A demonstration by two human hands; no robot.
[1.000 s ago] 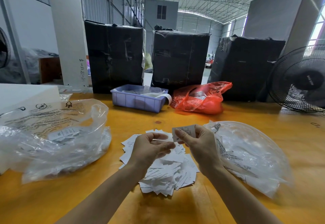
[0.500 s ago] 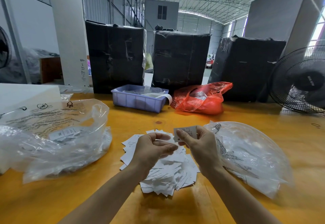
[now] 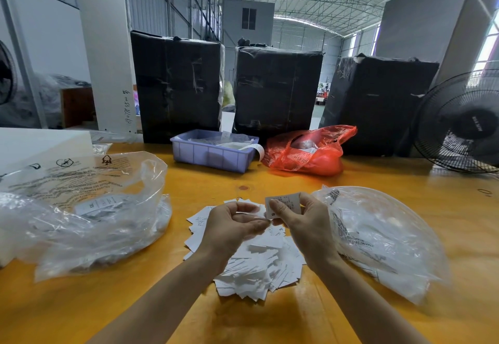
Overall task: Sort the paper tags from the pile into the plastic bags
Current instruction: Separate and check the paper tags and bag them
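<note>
Head | R hand [image 3: 306, 224] pinches tag [image 3: 283, 204] | L hand [image 3: 229, 227] pinches tags [image 3: 249, 210] over pile [image 3: 259, 270]

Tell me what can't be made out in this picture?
Head view only:
- Tag in the right hand: small print too fine; thumb covers part.
- Left hand: curled fingers hide what it pinches.
- Pile: both hands cover its middle.
- Left bag: edge cuts it off.
- Right bag: glare blurs contents.
</note>
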